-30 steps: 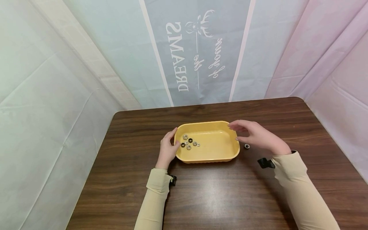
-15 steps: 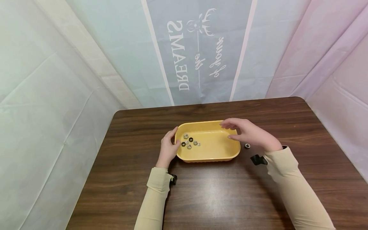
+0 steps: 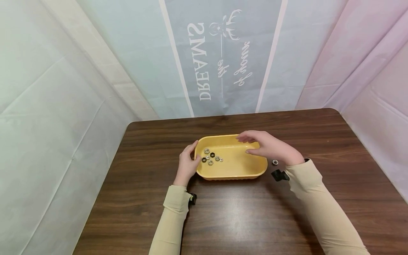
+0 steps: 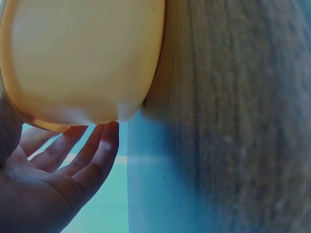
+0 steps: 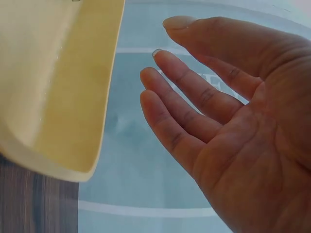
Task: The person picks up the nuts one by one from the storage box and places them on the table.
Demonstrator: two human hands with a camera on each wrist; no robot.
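Observation:
A yellow tray with rounded corners sits on the table, several silver and black hex nuts lying in its left end. My left hand holds that end, thumb over the rim and fingers against the outside wall. In the left wrist view its fingertips meet the wall of the tray. Above the tray's right half hovers my right hand, thumb and fingers spread apart and nothing between them. The right wrist view shows its bare palm beside the tray's rim.
One silver nut lies on the brown wooden table, just right of the tray and close below my right wrist. A printed cloth backdrop hangs behind the table's far edge, with pale sheets on both sides.
My right hand has moved left, from the tray's right rim to over its inside. The left hand keeps its grip, and the nuts lie as before.

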